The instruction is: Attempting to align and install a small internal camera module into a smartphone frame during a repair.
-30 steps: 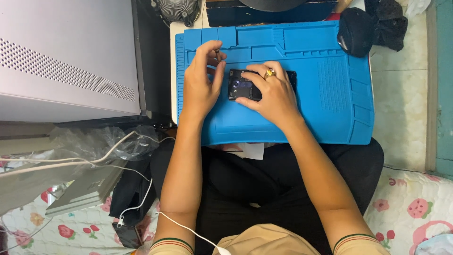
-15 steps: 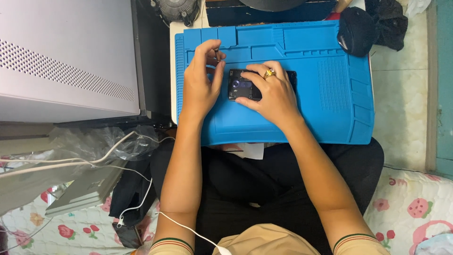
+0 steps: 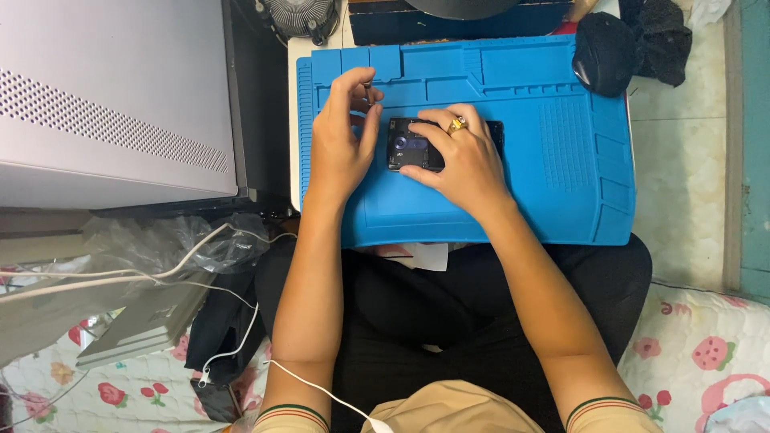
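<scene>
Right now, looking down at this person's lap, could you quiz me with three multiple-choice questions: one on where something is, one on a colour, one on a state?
1. Where does the small dark device lie?
A. on the blue work mat
B. on the flowered bedding
C. on the grey perforated case

2. What colour is the ring on the right hand?
A. silver
B. gold
C. black

3. How does the right hand stand to the device?
A. lifted well clear of it
B. resting over it, fingers on top
C. gripping it in the air

Answers:
1. A: the device sits flat on the blue work mat across the lap.
2. B: the ring shows yellow gold on one finger.
3. B: the right hand covers the device's right part, while the left hand sits beside it, fingertips pinched at the mat.
</scene>
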